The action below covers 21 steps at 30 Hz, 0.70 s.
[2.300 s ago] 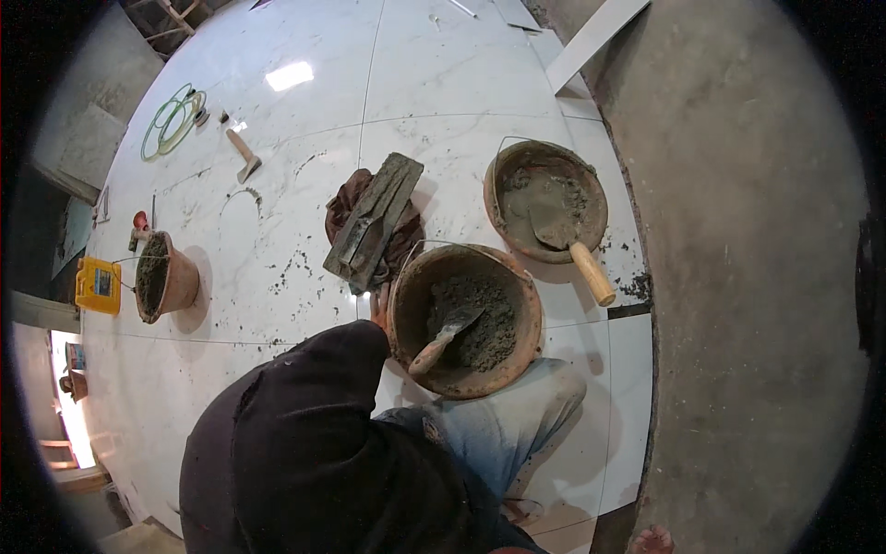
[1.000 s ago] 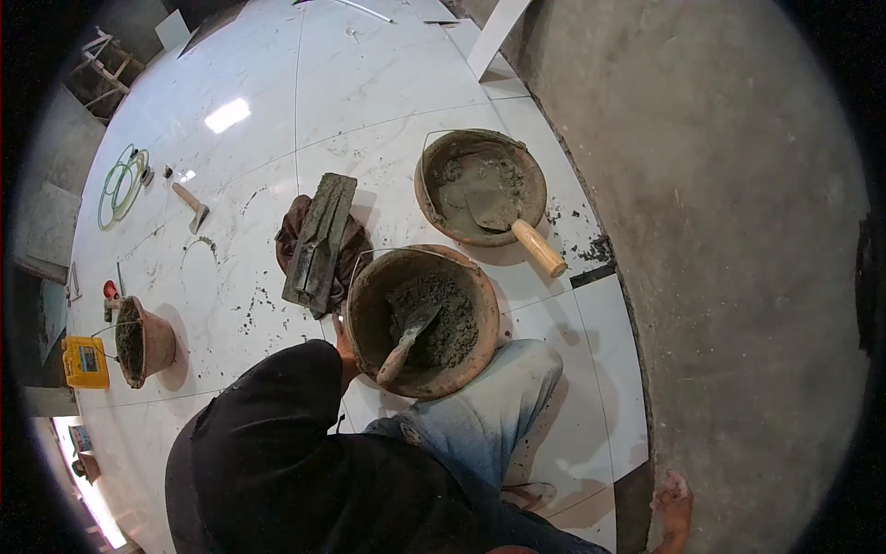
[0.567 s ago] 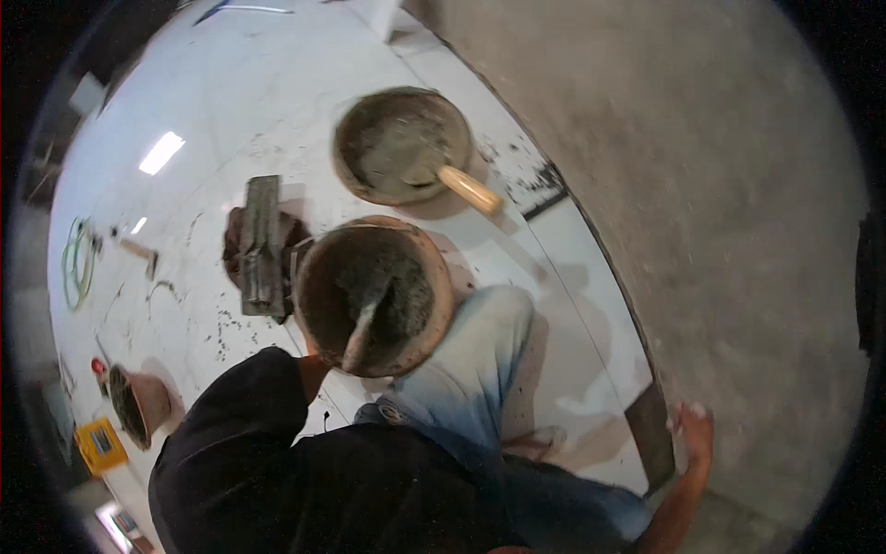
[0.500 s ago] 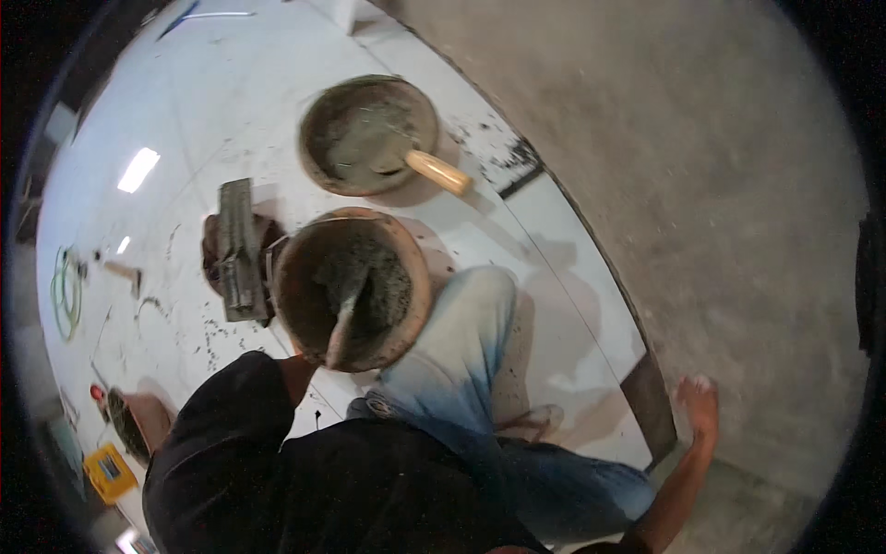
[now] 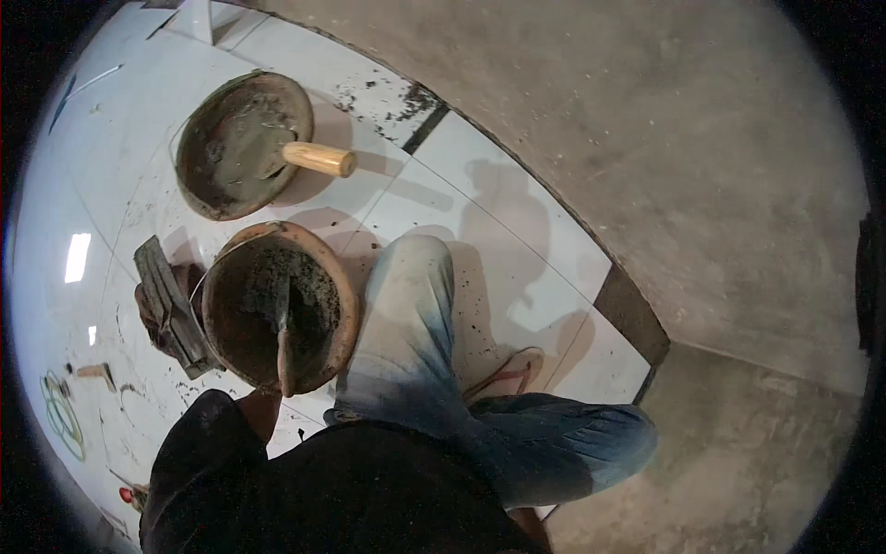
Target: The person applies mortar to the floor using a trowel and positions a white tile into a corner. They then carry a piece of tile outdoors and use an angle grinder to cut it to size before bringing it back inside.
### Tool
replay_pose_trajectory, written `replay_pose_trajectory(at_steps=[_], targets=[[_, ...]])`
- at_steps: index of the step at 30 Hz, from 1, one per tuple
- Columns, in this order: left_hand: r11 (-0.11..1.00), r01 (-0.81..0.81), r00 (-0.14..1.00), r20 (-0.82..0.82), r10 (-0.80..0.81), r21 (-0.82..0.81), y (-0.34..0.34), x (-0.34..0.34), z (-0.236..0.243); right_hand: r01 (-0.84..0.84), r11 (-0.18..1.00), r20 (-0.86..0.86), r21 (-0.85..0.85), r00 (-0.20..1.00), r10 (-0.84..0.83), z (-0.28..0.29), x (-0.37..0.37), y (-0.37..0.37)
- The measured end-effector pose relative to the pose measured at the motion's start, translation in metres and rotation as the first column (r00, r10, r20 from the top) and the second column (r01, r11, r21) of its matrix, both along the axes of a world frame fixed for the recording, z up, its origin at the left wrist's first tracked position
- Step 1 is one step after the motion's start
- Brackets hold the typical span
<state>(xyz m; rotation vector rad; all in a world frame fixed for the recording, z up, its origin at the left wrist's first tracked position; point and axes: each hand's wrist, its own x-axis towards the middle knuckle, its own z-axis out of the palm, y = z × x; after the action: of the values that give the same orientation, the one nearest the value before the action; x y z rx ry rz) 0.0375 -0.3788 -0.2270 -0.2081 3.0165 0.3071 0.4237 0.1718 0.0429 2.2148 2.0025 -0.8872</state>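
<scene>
A mortar-stained bucket (image 5: 346,309) with a wire handle stands close to my bent left knee. Dark, crumbly mortar (image 5: 314,286) fills its bottom, and a trowel (image 5: 286,360) leans inside with its handle over the near rim. My left forearm (image 5: 262,412) reaches to the bucket's near side, where the bucket hides the fingers of my left hand. Farther off sits a shallow bowl (image 5: 189,180) of wet grey cement, with a wooden-handled trowel (image 5: 318,159) resting across its edge. My right hand is out of sight; only a bit of that arm shows at the lower edge.
Grey, mortar-covered boards (image 5: 171,309) lie left of the bucket. Beyond them are a hammer (image 5: 97,372) and a coil of green hose (image 5: 62,415). White tiles (image 5: 517,240) meet a grey cement wall (image 5: 646,166) on the right. Dark crumbs lie by a tile gap (image 5: 426,129).
The view has turned, so bucket, bowl and boards appear farther left. My right hand, which was out beside the wall at the right, has dropped out of view. The left arm stays at the bucket.
</scene>
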Motion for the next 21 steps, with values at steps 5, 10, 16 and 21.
replay_pose_trajectory(at_steps=[5,10,16,21], targets=[[0.999,0.039,0.999,0.001,-0.039,-0.009,-0.009,-0.002,0.002,0.13,0.978,0.004,-0.163,0.991,-0.131,-0.003,0.018,-0.055],[0.998,0.059,0.998,0.009,-0.059,-0.016,-0.02,-0.006,0.005,0.159,0.968,0.007,-0.195,0.987,-0.16,0.001,0.01,-0.066],[0.99,0.14,0.99,0.016,-0.14,-0.009,-0.014,-0.017,0.001,0.206,0.955,0.018,-0.215,0.978,-0.207,0.007,0.023,-0.081],[0.983,0.183,0.983,0.027,-0.184,0.021,-0.019,-0.027,-0.022,0.119,0.958,0.021,-0.26,0.993,-0.118,-0.014,-0.009,-0.07]])
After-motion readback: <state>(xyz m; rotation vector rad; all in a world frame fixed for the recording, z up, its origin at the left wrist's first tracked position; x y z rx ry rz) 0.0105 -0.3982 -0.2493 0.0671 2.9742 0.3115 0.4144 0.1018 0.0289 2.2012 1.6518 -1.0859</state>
